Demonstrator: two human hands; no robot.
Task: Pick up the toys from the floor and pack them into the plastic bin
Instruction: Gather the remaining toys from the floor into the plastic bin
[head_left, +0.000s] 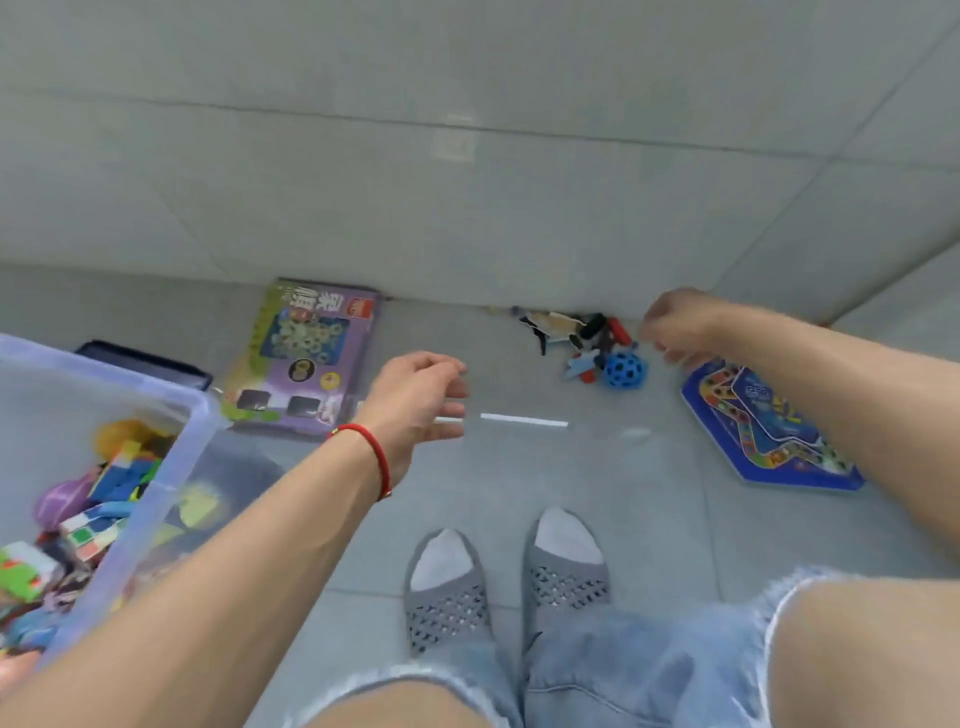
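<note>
The left hand (421, 402), a red string bracelet (371, 452) at its wrist, reaches out over the floor with fingers loose and apart, holding nothing. The right hand (675, 325) hangs above a small heap of toys (582, 338) by the wall, fingers loosely curled; it looks empty, though blur hides the fingertips. A blue holed ball (625, 370) lies beside the heap, a blue game board (769, 431) under the right forearm. The purple game box (301, 358) bears Chinese characters too blurred to read. The clear plastic bin (171, 452) at left holds coloured blocks and puzzle cubes.
</note>
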